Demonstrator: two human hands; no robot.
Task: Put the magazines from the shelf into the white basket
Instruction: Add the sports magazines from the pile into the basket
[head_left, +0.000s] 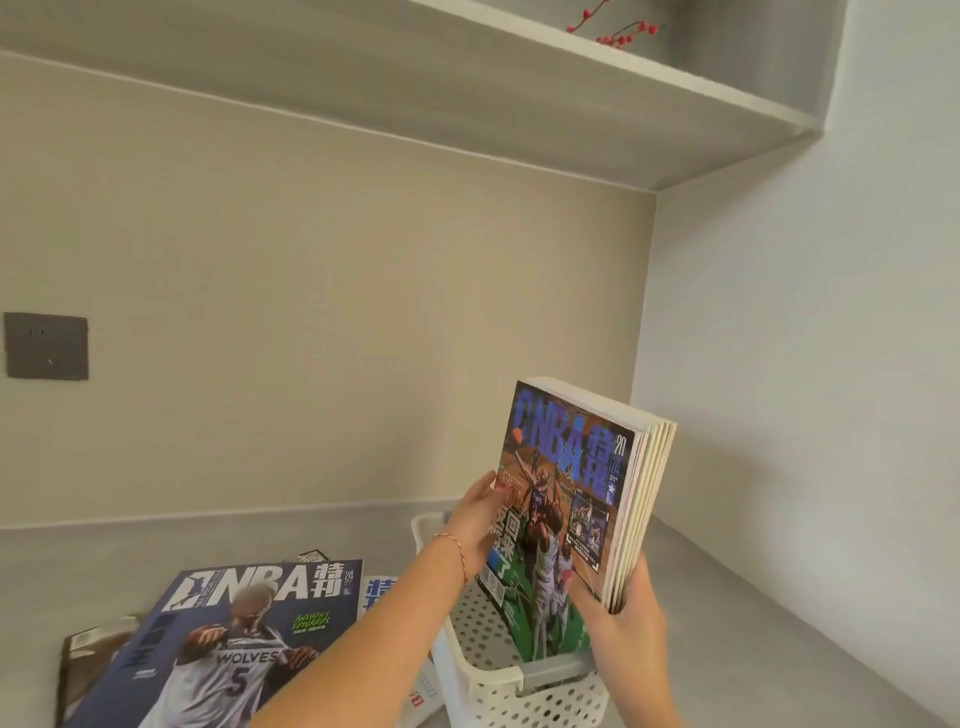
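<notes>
**Lowering a stack of magazines into the basket**

Both hands are holding a stack of magazines (582, 499) upright over the white basket (498, 686), its lower edge already dipping inside the rim. The left hand (475, 522) is steadying the front cover near its left edge, fingers (501, 486) flat against the glossy paper; the right hand (626, 618) is clamping the lower right corner, thumb on the cover and fingers wrapped around the back of the bundle.

To do this step well, the person is probably best served by keeping the stack squared and vertical while it is sinking, letting the bottom edges land together on the basket floor before either hand is letting go. The loose issues (several spines are fanning apart at the right side) look likely to splay or slide if the grip is easing too early, so the right hand should be pinching firmly until the wall is taking the weight.

The front cover is showing blue lettering above basketball players on a green ground. The basket is perforated plastic with a grey handle on its near rim.

More magazines (234, 634) are lying flat and overlapping on the grey surface (753, 623) to the left of the basket, waiting their turn.
</notes>
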